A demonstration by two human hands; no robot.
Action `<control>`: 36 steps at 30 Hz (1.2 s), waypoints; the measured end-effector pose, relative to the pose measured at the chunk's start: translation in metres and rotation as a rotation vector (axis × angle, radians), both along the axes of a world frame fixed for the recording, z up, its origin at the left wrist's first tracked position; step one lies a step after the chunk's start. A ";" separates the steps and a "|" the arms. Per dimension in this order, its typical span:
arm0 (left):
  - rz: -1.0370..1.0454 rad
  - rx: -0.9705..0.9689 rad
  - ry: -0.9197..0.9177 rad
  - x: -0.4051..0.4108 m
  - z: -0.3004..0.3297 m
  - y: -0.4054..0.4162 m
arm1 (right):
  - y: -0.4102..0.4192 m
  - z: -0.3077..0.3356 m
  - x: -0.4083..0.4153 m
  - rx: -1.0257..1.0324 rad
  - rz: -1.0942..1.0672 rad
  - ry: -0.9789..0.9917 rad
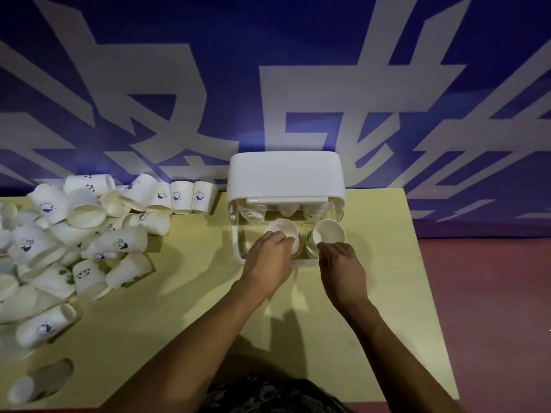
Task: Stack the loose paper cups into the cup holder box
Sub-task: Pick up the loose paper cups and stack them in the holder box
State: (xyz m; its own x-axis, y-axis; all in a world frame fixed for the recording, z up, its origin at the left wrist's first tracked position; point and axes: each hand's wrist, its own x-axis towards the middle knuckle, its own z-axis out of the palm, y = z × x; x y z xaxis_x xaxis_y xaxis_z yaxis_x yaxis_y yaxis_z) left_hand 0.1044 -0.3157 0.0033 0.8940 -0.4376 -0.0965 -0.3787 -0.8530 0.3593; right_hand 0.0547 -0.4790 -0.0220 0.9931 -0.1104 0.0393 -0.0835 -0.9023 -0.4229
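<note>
Your left hand (269, 251) and right hand (338, 257) are each pinching a light, crushable paper cup (281, 231) rim over the cup holder box (286, 180), so keep pinching gently.

Your cup pile (59, 248) runs off the frame's left edge. Your left hand (269, 257) hides the middle cup's (281, 229) near side. Cups under the box lid (286, 177) too dim to count.

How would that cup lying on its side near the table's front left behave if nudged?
The paper cup would probably roll in a curve, since it tapers and lies on its side. It looks thin-walled and empty, so likely very light and easily crushed. A nudge could send it off the table.
</note>
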 end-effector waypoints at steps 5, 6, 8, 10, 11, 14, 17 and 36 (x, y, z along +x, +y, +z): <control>-0.087 0.212 0.105 0.009 -0.022 -0.014 | -0.011 -0.022 0.008 -0.021 0.057 0.122; -0.094 0.246 0.118 0.011 -0.026 -0.017 | -0.012 -0.027 0.010 -0.037 0.068 0.132; -0.103 0.313 0.154 0.015 -0.033 -0.022 | -0.014 -0.033 0.014 -0.080 0.096 0.143; -0.098 0.347 0.192 0.019 -0.042 -0.026 | -0.013 -0.037 0.016 -0.107 0.117 0.160; -0.086 0.336 0.205 0.021 -0.046 -0.027 | -0.013 -0.039 0.017 -0.116 0.126 0.163; -0.013 0.146 0.201 0.021 -0.048 -0.023 | -0.006 -0.036 0.018 -0.117 0.126 0.163; 0.050 -0.037 0.097 0.015 -0.036 -0.005 | 0.005 -0.020 0.018 -0.057 0.114 0.068; 0.931 -0.185 0.180 -0.058 -0.058 0.348 | 0.294 -0.034 0.006 0.382 0.321 0.522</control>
State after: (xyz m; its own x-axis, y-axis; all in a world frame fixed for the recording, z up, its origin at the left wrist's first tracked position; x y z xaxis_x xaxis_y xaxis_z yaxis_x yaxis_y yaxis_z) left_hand 0.0468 0.0325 -0.0546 0.8691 0.4166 -0.2668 0.4942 -0.7076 0.5050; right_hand 0.0607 -0.1851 -0.0565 0.8577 0.2790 -0.4318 -0.1159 -0.7135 -0.6910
